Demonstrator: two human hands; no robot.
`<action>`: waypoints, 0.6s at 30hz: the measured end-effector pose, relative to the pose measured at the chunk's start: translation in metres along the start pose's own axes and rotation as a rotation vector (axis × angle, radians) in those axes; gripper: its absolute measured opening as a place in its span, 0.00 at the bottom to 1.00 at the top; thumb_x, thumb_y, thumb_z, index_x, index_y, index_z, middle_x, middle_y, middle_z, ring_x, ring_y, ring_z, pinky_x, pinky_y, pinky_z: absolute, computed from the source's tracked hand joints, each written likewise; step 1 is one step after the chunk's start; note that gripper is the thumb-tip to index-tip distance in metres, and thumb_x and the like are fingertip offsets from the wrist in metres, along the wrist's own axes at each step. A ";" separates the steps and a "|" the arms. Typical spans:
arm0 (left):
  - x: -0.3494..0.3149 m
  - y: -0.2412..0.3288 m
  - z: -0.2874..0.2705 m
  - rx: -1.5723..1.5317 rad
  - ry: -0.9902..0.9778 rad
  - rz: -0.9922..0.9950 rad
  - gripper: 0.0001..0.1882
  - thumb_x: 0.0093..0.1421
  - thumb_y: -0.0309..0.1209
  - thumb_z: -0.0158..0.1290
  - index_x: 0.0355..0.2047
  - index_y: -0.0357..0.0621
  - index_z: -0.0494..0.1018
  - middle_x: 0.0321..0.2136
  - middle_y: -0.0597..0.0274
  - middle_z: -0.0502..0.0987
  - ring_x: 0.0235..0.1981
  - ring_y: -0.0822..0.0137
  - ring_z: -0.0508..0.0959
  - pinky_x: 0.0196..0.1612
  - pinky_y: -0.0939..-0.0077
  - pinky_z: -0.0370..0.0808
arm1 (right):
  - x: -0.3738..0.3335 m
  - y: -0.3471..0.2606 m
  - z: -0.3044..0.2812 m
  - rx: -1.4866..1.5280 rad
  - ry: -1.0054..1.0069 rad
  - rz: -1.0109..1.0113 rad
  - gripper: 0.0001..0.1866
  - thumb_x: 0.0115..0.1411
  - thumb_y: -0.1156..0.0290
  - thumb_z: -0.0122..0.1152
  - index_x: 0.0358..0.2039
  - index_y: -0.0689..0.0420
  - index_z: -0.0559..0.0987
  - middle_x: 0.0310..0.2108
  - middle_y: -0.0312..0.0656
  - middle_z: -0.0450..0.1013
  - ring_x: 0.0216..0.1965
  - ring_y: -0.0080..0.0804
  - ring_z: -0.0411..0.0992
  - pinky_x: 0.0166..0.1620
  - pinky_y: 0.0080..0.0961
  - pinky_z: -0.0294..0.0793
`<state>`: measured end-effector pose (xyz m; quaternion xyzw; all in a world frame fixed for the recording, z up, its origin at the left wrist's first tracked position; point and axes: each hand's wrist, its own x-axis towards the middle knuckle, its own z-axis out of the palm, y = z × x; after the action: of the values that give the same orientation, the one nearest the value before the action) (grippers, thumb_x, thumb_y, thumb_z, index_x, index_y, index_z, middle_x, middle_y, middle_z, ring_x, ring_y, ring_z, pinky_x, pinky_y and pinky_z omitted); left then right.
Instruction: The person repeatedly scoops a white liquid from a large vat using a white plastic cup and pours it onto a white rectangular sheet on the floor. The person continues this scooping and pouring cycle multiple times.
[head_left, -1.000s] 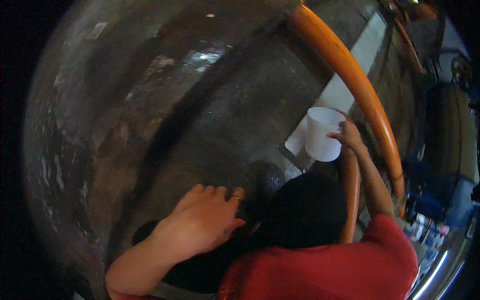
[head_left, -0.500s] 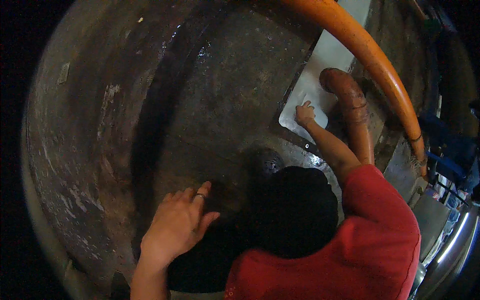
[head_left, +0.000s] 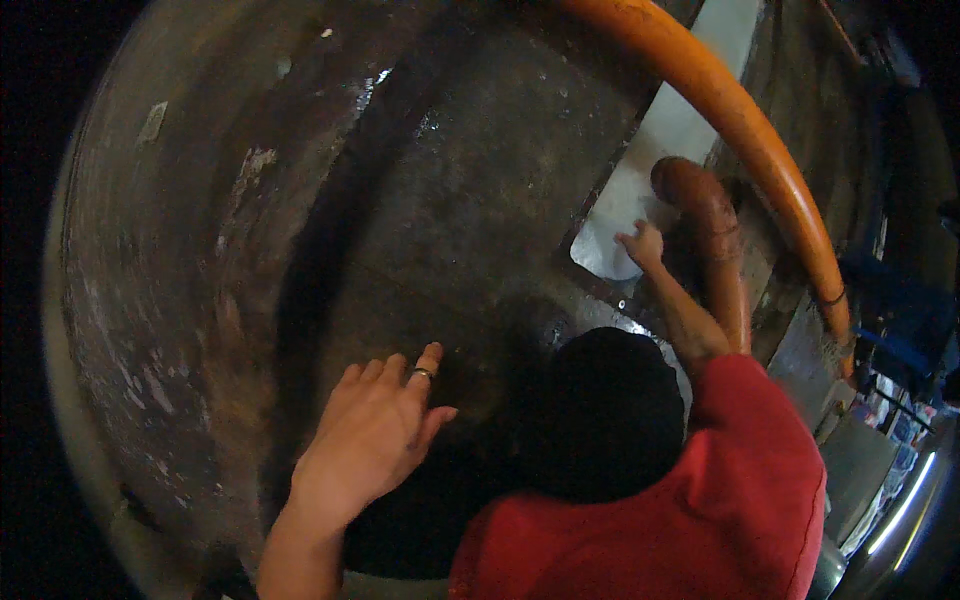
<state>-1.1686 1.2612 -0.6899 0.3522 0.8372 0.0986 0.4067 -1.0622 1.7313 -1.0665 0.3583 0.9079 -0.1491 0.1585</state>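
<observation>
My left hand [head_left: 372,437], with a ring on one finger, is stretched out low over a dark, stained surface [head_left: 440,230]. Its fingers are extended, its thumb stands apart, and nothing shows in it. From a red sleeve [head_left: 735,405], my right arm reaches to a pale, smooth panel [head_left: 632,190] with a dark edge. There my right hand [head_left: 643,246] points its fingers toward the panel's near end; they look apart and empty. Whether they touch the panel I cannot tell. Beside this hand a reddish-orange elbow pipe [head_left: 705,205] bends down onto the panel.
A thick orange pipe [head_left: 735,95] arches over the panel on the right. A black rounded shape [head_left: 610,410] lies between my arms, its kind unclear. At left, a dark band and scuffed brown area [head_left: 190,330] curve away. A light tube [head_left: 902,503] glows at far right.
The whole view has shifted a little. My right hand has drawn back slightly toward the elbow pipe, and its fingers have turned more to the left. My left hand stays extended.
</observation>
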 end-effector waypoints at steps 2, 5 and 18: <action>-0.005 -0.005 0.003 0.003 0.012 0.029 0.32 0.62 0.44 0.52 0.61 0.39 0.60 0.43 0.43 0.74 0.46 0.45 0.74 0.52 0.56 0.70 | -0.026 0.008 -0.016 0.122 0.195 -0.008 0.35 0.42 0.51 0.74 0.43 0.64 0.78 0.36 0.55 0.78 0.41 0.47 0.77 0.45 0.38 0.75; -0.012 -0.013 0.007 0.025 -0.012 0.051 0.31 0.63 0.44 0.51 0.60 0.37 0.61 0.43 0.43 0.75 0.46 0.45 0.74 0.52 0.56 0.70 | -0.057 -0.003 -0.045 0.326 0.309 0.058 0.29 0.43 0.57 0.77 0.39 0.65 0.79 0.30 0.48 0.77 0.34 0.35 0.76 0.40 0.29 0.74; -0.057 -0.027 0.004 -0.011 0.067 0.208 0.30 0.64 0.45 0.48 0.59 0.35 0.62 0.43 0.43 0.75 0.47 0.47 0.75 0.52 0.56 0.69 | -0.064 -0.221 -0.320 0.274 0.500 -0.759 0.16 0.47 0.71 0.70 0.34 0.64 0.76 0.44 0.48 0.75 0.38 0.39 0.76 0.41 0.31 0.73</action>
<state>-1.1548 1.2027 -0.6697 0.4315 0.8085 0.1566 0.3681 -1.2303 1.6613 -0.7167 0.0436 0.9569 -0.2241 -0.1794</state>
